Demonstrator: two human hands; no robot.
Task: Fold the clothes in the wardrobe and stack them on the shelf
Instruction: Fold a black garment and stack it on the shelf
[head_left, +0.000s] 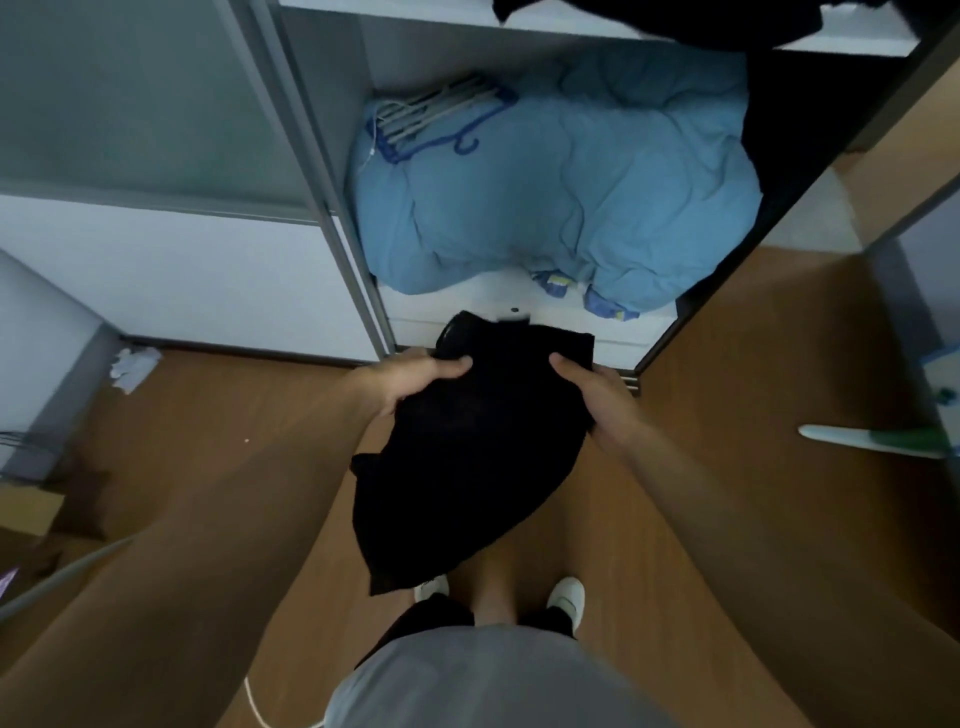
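**Supports and their loads**

The white bottom board (519, 314) of the wardrobe carries a crumpled blue duvet (571, 197), which covers most of it. Above the duvet, an upper shelf (415, 21) bears dark garments (675, 18) that overhang its front edge. In front of the duvet, the wooden floor (753, 415) carries a crumpled white scrap (134, 366) to the left and two white shoes (567, 597).

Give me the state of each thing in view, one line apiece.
black garment: loosely folded, held in the air by both hands.
left hand: grips the garment's left edge.
right hand: grips its right edge.
blue duvet: crumpled, lying in the wardrobe.
hangers: bundled, lying on the duvet.
dark clothes: unfolded, draped over the upper shelf edge.
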